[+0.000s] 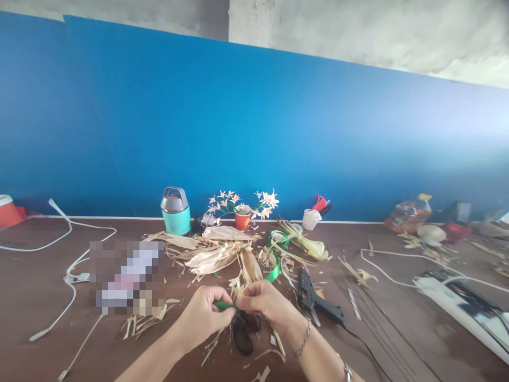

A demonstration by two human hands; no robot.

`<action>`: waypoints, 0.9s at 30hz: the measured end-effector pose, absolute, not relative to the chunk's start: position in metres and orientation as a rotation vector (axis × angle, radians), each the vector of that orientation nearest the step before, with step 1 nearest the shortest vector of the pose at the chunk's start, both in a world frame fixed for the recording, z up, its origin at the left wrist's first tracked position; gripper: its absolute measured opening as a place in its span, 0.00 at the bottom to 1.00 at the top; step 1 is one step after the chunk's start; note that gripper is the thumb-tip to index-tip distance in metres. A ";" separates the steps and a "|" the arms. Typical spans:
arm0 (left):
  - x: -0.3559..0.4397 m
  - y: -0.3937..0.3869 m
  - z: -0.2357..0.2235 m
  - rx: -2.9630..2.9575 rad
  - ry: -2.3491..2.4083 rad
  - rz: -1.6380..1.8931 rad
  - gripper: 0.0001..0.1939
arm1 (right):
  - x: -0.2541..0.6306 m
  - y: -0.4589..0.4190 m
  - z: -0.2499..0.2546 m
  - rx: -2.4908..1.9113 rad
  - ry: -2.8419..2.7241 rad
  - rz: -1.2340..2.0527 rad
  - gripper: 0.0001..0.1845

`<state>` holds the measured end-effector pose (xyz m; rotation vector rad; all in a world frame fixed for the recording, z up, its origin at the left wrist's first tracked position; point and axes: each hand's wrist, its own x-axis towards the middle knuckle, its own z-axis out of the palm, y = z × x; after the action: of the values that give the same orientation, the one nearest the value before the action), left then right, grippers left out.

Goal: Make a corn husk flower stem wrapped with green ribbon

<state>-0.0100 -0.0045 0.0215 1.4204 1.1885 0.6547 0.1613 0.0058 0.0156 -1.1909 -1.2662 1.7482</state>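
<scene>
Both hands meet low in the middle of the head view. My left hand (210,313) is closed, pinching a strip of green ribbon (223,305). The fingertips of my right hand (260,302) press together at the strip's other end, against my left fingertips. A pale husk flower (235,289) shows just beyond the fingers; whether its stem lies in the pinch is hidden. Under the hands are black loop handles (243,339), apparently of scissors. Dried corn husks (217,257) lie in a heap ahead, with a roll of green ribbon (278,240) at its right.
A black glue gun (318,300) with its cord lies right of my hands, beside thin dark wires (371,313). At the back stand a teal flask (176,215), an orange cup (242,218) of husk flowers and a white cup (310,218). A power strip (465,307) is far right.
</scene>
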 end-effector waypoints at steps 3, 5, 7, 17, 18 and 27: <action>-0.010 -0.005 0.022 1.440 1.192 0.638 0.06 | 0.161 0.006 0.015 -1.239 -1.278 1.738 0.17; -0.010 -0.005 0.025 1.439 1.183 0.630 0.05 | 0.161 0.005 0.016 -1.260 -1.280 1.739 0.17; -0.011 -0.006 0.028 1.443 1.177 0.621 0.06 | 0.161 0.005 0.017 -1.275 -1.280 1.745 0.17; -0.012 -0.006 0.026 1.405 1.177 0.566 0.10 | 0.158 0.003 0.019 -1.368 -1.294 1.699 0.14; -0.012 -0.006 0.025 1.406 1.174 0.567 0.10 | 0.157 0.003 0.019 -1.384 -1.287 1.689 0.13; -0.011 -0.009 0.019 1.433 1.206 0.631 0.09 | 0.153 0.003 0.021 -1.396 -1.178 1.676 0.12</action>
<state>-0.0107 -0.0090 0.0193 1.4332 1.2058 0.6313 0.1534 0.0028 0.0209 -1.3958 -1.1785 1.6759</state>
